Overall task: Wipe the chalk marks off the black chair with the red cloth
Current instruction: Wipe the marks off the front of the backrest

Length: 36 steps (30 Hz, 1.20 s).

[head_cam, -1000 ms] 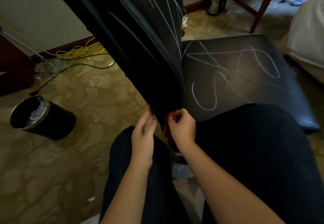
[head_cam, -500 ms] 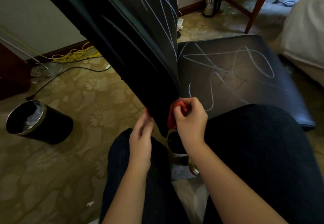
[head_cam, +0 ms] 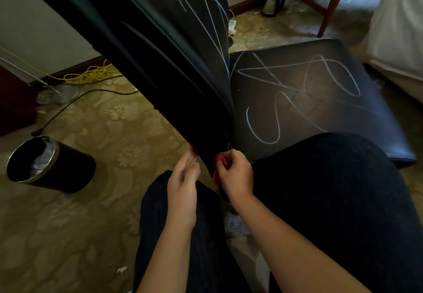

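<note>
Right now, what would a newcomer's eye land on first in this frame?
The white chalk scribbles looping across the black chair's seat, right of centre, stand out most, with more streaks up the backrest at top centre. At the backrest's lower edge the right hand pinches the red cloth, and the left hand touches the edge beside it. A black waste bin sits on the patterned carpet at far left.

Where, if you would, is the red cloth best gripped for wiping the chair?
Pinch the bunched part of the cloth showing beside the chair back's lower edge, from the seat side, where the right hand pinches it; the rest is hidden.
</note>
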Tool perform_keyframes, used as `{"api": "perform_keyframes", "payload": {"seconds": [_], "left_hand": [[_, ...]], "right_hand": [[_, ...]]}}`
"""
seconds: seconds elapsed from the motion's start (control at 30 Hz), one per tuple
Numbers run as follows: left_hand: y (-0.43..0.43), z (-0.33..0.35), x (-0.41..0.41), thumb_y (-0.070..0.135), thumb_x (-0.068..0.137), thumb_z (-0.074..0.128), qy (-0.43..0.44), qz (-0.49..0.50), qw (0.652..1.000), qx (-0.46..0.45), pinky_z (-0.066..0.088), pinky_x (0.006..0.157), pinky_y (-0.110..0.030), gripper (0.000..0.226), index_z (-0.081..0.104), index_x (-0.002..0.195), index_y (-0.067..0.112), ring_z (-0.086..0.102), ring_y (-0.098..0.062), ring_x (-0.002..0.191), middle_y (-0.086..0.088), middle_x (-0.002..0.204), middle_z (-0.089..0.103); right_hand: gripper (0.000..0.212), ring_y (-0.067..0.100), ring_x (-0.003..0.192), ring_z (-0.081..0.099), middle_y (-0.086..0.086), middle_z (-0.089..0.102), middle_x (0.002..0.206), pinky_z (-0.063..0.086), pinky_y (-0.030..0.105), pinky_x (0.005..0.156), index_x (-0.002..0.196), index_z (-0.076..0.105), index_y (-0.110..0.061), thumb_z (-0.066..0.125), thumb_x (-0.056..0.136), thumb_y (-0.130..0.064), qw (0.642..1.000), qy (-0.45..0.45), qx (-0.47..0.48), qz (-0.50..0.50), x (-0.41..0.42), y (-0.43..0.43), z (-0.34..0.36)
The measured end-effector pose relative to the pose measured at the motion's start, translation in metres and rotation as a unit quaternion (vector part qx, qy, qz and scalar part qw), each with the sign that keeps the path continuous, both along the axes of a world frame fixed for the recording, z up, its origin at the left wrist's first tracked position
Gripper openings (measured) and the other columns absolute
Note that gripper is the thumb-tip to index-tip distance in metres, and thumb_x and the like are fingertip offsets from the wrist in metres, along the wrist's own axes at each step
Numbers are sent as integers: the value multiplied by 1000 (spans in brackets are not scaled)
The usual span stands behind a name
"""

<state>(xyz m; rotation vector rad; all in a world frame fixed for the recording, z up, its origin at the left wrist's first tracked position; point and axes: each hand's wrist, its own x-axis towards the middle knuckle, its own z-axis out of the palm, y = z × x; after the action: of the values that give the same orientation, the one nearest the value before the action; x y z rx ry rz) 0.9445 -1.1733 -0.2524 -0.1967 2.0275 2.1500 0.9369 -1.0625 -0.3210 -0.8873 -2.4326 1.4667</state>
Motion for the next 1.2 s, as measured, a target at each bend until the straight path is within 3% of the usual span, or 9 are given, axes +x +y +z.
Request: {"api": "perform_keyframes", "payload": {"seconds": [0.13, 0.3, 0.37, 0.47, 0.53, 0.63, 0.83, 0.97, 1.2], "left_hand": [[-2, 0, 1, 11, 101, 50, -2, 2, 1000, -9, 39, 114, -39, 38, 56, 126, 39, 54, 2, 124, 19, 130, 62], [0, 3, 3, 10, 102, 49, 3, -4, 1000, -9, 42, 111, -36, 40, 53, 133, 34, 55, 3, 123, 20, 129, 61], [0, 3, 4, 10, 102, 49, 1, 3, 1000, -10, 42, 111, -36, 40, 53, 135, 31, 55, 3, 123, 18, 130, 61], [0, 4, 5, 10, 102, 49, -2, 6, 1000, -4, 41, 112, -37, 38, 54, 134, 30, 55, 1, 123, 16, 130, 62], [1, 5, 4, 10, 102, 49, -4, 3, 1000, -5, 40, 113, -38, 37, 54, 132, 31, 55, 1, 124, 13, 132, 62], [0, 4, 2, 8, 102, 49, -6, 8, 1000, -9, 39, 114, -39, 38, 58, 128, 33, 56, 0, 123, 13, 130, 64], [0, 3, 4, 8, 101, 49, -4, 6, 1000, -7, 42, 111, -38, 37, 58, 125, 35, 56, 0, 123, 17, 127, 65], [0, 0, 0, 8, 100, 50, -5, 17, 1000, -11, 43, 110, -39, 36, 60, 120, 36, 58, 0, 121, 20, 121, 67], [1, 2, 0, 7, 100, 50, -7, 12, 1000, -16, 42, 111, -40, 38, 59, 123, 36, 57, 0, 121, 17, 124, 66]], "right_hand": [[5, 22, 94, 63, 2, 66, 100, 46, 28, 75, 95, 65, -20, 63, 92, -24, 986, -156, 15, 60, 19, -1, -16], [9, 11, 73, 62, -5, 64, 77, 46, 17, 64, 87, 68, -16, 64, 90, -8, 985, 7, -117, -129, 23, -7, -2], [12, 5, 75, 60, -6, 66, 82, 47, 14, 71, 94, 73, -12, 63, 90, -6, 979, 64, -125, -147, 21, -9, 10], [20, -3, 85, 60, -8, 70, 94, 42, 1, 76, 106, 74, -13, 60, 93, -6, 976, 117, -128, -133, 22, -16, 25], [27, -1, 106, 60, -6, 69, 115, 43, 7, 93, 119, 70, -11, 60, 94, -8, 980, 132, -111, -97, 25, -28, 26], [43, 0, 135, 39, -10, 45, 142, 28, 0, 102, 139, 56, -13, 60, 96, -13, 984, 144, -99, -23, 32, -48, 18], [39, 7, 121, 53, -1, 55, 124, 41, 17, 104, 128, 63, -9, 61, 91, 3, 983, 175, -32, -47, 25, -45, -7], [31, 10, 109, 58, -1, 58, 111, 41, 12, 97, 114, 68, -6, 61, 85, 3, 981, 189, -17, -36, 21, -39, -13], [33, 4, 104, 55, -6, 57, 109, 40, 9, 94, 113, 69, -9, 61, 85, 7, 988, 151, -16, -15, 20, -29, -21]]}}
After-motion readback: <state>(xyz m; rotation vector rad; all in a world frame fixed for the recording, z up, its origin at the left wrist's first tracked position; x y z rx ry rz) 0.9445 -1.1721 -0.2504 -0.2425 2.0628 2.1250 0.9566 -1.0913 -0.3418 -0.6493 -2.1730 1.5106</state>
